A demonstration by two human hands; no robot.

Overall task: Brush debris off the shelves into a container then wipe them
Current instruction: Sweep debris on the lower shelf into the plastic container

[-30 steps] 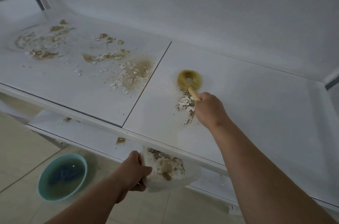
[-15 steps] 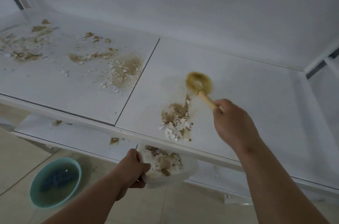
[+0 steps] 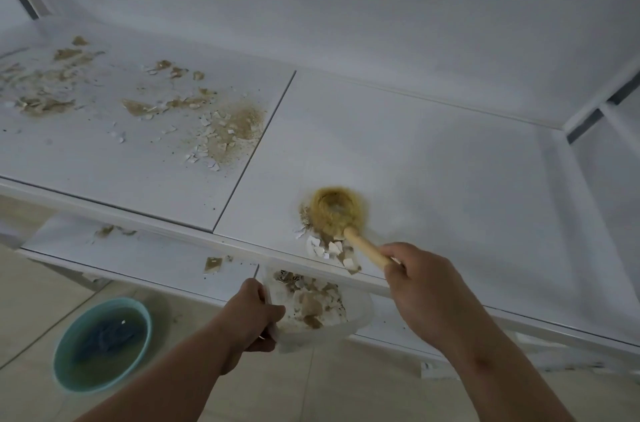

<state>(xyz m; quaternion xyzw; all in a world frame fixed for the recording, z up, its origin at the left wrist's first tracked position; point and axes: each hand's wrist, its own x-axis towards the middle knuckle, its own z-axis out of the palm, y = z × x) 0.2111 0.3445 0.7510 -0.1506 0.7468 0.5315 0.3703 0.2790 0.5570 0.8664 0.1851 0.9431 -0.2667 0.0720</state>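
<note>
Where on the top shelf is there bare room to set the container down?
The right panel is bare between the seam, the back wall and the brush. Crowded: the left panel, strewn with debris, and the front edge by the chip pile above the container.

Shelf [image 3: 433,151]: plain white panels split by one thin dark seam. Debris [image 3: 221,131] left of the seam: tan-brown dust with white flakes; brush [image 3: 337,210] right of it: golden-yellow bristles, pale wooden handle. Below the shelf: translucent white container [image 3: 356,321]; teal bowl [image 3: 67,345] holding a blue cloth [image 3: 107,335], on beige tiles [image 3: 34,293].
</note>
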